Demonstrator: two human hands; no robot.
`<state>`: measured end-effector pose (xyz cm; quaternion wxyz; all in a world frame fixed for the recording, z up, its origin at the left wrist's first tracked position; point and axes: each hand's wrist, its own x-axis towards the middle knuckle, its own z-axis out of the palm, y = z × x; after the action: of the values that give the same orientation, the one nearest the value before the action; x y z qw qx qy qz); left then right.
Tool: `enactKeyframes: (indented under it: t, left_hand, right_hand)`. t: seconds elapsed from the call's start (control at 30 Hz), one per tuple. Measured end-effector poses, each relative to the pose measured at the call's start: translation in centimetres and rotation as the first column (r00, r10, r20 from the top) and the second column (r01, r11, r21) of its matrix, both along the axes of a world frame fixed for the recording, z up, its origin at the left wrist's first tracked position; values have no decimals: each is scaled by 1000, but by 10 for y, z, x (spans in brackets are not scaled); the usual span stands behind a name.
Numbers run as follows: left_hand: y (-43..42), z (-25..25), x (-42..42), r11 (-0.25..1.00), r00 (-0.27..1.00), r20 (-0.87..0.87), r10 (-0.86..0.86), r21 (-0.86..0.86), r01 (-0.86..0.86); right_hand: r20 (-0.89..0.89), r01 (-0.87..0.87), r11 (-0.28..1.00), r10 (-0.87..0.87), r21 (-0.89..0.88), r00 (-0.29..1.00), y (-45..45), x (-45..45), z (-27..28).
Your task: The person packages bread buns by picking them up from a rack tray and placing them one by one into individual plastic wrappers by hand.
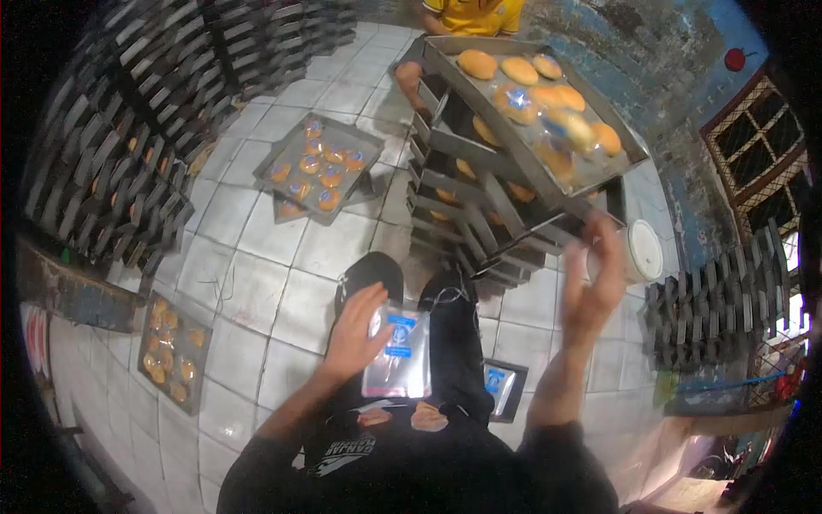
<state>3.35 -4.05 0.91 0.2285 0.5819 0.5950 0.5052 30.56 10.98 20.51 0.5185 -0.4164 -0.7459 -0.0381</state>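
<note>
Item: clear, glossy plastic packaging (398, 364), blue-printed, lying over the dark-clothed lap, lower centre of the frame. Left hand (360, 334): fingers resting close together on its upper-left edge; whether they are pinching it, I cannot tell. Right hand (599, 278): blurred, thumb and fingers standing apart, hovering right of centre near the tray (629, 163) of golden buns (520, 70), upper right.

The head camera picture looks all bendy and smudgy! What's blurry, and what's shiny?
In the head view, the right hand and one bun on the top tray look smeared, probably from moving; the plastic packet on the lap shines with glare; the floor tiles seem curved, like a wide, round lens makes them, and the picture's corners are black.
</note>
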Motion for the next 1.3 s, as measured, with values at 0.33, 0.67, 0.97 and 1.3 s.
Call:
enactKeyframes:
  t: [0.33, 0.67, 0.97, 1.3]
  left_hand:
    - [-26, -1, 9, 994, 990, -93, -108, 25, 111]
    - [27, -1, -15, 955, 567, 816, 109, -244, 168]
    - [29, -27, -18, 923, 606, 768, 207, -359, 140]
    - [35, -28, -14, 940, 493, 837, 239, -326, 97]
  right_hand:
    - [321, -270, 669, 620, -692, 716, -79, -41, -154]
    - [37, -241, 784, 318, -572, 947, 267, -38, 97]
    - [-35, -61, 590, 55, -805, 998, 434, -2, 3]
    - [-48, -270, 802, 290, -532, 956, 333, -83, 54]
